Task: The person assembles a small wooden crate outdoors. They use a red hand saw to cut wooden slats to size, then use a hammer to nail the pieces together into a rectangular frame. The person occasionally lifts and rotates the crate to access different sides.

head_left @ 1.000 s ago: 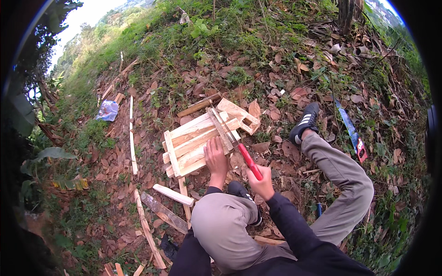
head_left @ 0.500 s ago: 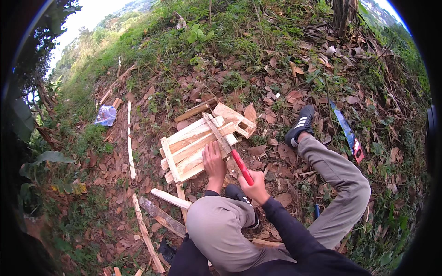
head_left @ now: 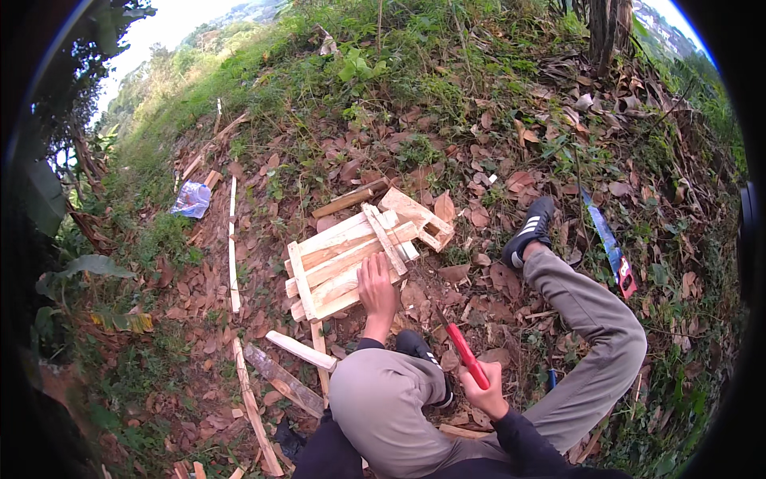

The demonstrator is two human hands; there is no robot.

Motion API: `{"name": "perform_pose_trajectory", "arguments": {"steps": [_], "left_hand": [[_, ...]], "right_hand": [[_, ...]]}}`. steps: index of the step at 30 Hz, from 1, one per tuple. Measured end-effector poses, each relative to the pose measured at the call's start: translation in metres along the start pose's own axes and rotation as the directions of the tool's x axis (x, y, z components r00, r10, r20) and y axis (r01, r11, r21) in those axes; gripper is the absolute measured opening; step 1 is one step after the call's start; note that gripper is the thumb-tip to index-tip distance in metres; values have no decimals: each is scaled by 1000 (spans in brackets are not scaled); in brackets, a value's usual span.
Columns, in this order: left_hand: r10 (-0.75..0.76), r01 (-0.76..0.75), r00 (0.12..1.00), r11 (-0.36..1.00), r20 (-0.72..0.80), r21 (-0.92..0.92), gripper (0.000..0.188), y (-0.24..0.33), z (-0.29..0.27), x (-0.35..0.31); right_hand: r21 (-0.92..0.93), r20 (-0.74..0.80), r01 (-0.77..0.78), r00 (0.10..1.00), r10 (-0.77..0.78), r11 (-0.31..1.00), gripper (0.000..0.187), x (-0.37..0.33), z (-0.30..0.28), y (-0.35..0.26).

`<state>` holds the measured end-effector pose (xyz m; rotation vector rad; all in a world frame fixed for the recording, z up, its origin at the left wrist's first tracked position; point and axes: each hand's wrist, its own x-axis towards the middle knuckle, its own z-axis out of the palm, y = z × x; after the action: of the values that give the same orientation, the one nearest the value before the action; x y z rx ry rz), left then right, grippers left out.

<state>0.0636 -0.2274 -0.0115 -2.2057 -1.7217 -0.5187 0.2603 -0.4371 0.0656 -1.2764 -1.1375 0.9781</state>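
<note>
A small panel of pale wooden slats lies on the leafy ground. One crosspiece spans its left end and another crosspiece its right end. My left hand presses on the near slats beside the right crosspiece, fingers stretched out and holding nothing. Off to the right of the panel, my right hand is closed round the handle of a red-handled tool. A thin dark shaft or blade points from it toward the panel; its exact kind I cannot make out.
A handsaw with a blue blade lies beyond my right leg. Behind the panel are a notched wooden block and an offcut. Long strips, a board and a plastic bag lie to the left.
My right hand has drawn the red-handled tool back from the right crosspiece, down and to the right. The left hand stays on the slats, and the view has shifted slightly.
</note>
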Motion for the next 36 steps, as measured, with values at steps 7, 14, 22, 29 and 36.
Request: {"name": "perform_pose_trajectory", "arguments": {"steps": [7, 14, 22, 29, 36], "left_hand": [[-90, 95, 994, 989, 55, -112, 69, -4, 5, 21], [-22, 21, 1000, 998, -11, -51, 57, 21, 9, -3], [-53, 50, 997, 997, -58, -53, 51, 5, 12, 0], [-70, 68, 996, 997, -54, -33, 47, -11, 3, 20], [-91, 91, 995, 996, -32, -16, 49, -12, 7, 7]], "right_hand": [[-4, 73, -191, 979, 191, 982, 25, 50, 14, 24], [-3, -42, -54, 998, 54, 999, 28, 119, 46, 49], [-82, 12, -10, 1000, 11, 997, 24, 85, 43, 15], [7, 28, -91, 995, 91, 996, 22, 28, 18, 12], [21, 61, -61, 996, 59, 998, 20, 101, 55, 33]]}}
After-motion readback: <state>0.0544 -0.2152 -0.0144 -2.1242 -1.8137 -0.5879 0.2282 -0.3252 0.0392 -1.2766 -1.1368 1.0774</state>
